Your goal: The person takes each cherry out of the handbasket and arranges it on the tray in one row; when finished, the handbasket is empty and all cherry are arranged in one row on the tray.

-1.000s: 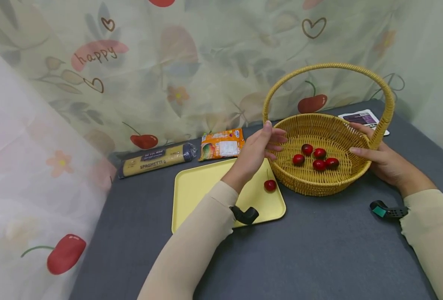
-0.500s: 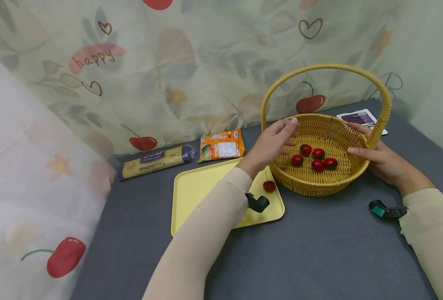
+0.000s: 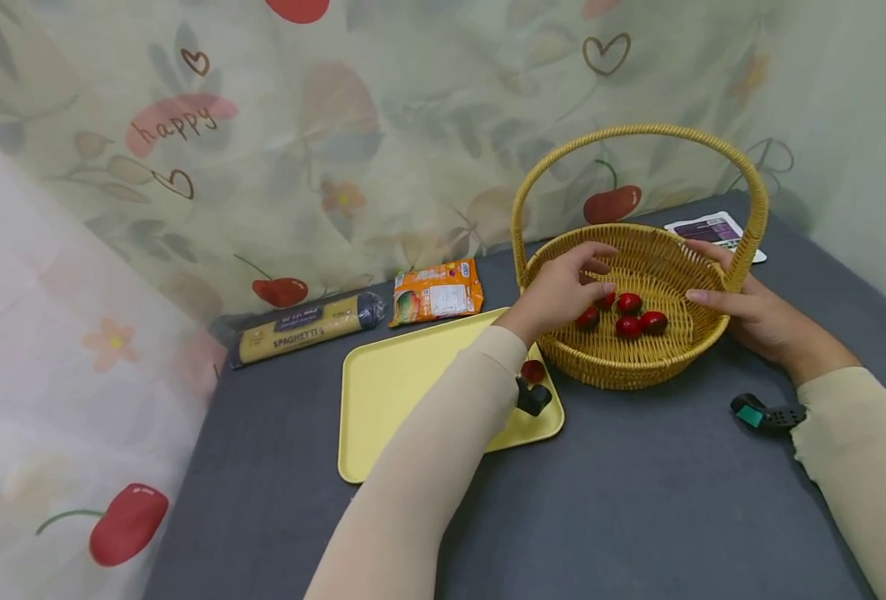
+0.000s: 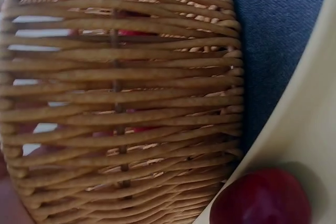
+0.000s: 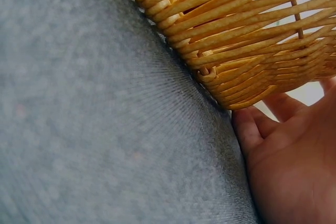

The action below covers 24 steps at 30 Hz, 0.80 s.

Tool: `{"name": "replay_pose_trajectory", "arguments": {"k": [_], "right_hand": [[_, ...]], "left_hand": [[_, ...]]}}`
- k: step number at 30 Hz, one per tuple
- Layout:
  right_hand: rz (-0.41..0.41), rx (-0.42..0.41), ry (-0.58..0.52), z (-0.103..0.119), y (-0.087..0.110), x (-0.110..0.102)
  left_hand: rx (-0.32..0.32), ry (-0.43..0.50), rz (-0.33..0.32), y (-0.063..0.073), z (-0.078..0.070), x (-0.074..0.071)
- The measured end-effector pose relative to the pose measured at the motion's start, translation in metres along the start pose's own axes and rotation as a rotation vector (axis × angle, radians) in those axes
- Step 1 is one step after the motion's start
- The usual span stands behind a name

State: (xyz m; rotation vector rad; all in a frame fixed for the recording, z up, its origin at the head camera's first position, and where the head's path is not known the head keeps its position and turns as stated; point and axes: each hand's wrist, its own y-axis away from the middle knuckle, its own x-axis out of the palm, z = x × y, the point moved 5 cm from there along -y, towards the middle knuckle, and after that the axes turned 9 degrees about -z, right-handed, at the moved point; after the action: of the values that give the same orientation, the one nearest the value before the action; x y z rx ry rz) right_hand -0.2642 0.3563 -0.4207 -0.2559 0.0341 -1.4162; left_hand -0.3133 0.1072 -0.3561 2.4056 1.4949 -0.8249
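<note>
A wicker basket (image 3: 600,368) with a tall arched handle stands on the table. Several dark red cherries (image 3: 628,327) lie on its floor. My left hand (image 3: 558,292) reaches over the near-left rim, fingers loosely bent above the cherries and partly covering some; no held thing shows. At the right side my right hand (image 3: 765,321) grips the basket's rim, thumb on the inside and fingers outside. The right wrist view shows that hand (image 5: 294,150) against the weave. One more cherry (image 4: 262,200) rests on the yellow tray (image 3: 390,375), beside the basket.
Behind the tray lie a spaghetti pack (image 3: 303,329) and an orange packet (image 3: 437,292). A white card with a dark print (image 3: 713,229) is behind the basket at right. A patterned curtain (image 3: 412,125) closes off the back of the grey table (image 3: 600,500).
My left hand has moved right, from beside the basket's left rim to over the cherries inside. The right hand keeps its hold on the rim. The head view has shifted slightly.
</note>
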Motion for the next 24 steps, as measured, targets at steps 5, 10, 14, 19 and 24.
{"name": "replay_pose_trajectory", "arguments": {"k": [5, 10, 14, 19, 24], "right_hand": [[-0.021, 0.020, 0.045, 0.000, -0.001, -0.002], [-0.032, 0.030, 0.050, -0.003, 0.000, -0.003], [-0.023, 0.016, 0.040, -0.003, 0.000, -0.002], [0.003, -0.004, 0.015, -0.001, -0.002, 0.000], [0.000, 0.004, 0.021, 0.000, -0.003, 0.001]], "left_hand": [[-0.058, -0.137, 0.026, -0.006, 0.001, 0.008], [-0.104, -0.315, 0.078, -0.007, 0.004, 0.016], [-0.072, -0.487, 0.145, -0.007, 0.005, 0.021], [-0.050, -0.606, 0.203, -0.006, 0.004, 0.024], [-0.037, -0.608, 0.202, -0.005, 0.003, 0.024]]}}
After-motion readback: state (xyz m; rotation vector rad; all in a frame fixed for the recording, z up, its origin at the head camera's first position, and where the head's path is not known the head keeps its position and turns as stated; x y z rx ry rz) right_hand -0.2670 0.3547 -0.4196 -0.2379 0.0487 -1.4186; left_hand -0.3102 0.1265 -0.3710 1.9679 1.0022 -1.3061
